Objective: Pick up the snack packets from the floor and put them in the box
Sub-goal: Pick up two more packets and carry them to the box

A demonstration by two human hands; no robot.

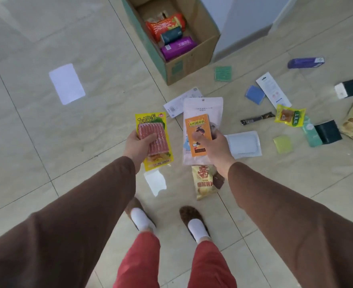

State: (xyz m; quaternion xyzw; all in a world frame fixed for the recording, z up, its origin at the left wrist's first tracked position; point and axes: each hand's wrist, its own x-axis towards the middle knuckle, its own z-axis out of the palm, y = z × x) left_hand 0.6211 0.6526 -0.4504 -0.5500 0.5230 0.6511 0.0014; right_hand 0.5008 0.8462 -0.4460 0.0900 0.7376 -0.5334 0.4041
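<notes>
Several packets are already lying in the box [192, 59], a yellow packet [153, 140] and an orange packet [197, 134] with a white pouch [202, 107] are being gripped in the curled fingers of the left hand [137, 145] and right hand [215, 148], and many are still waiting on the floor [46, 132]

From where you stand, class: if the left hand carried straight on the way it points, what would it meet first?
Probably nothing before the cardboard box. The left hand, gripping the yellow packet, points up-frame over bare floor tiles towards it, though depth is unclear.
</notes>
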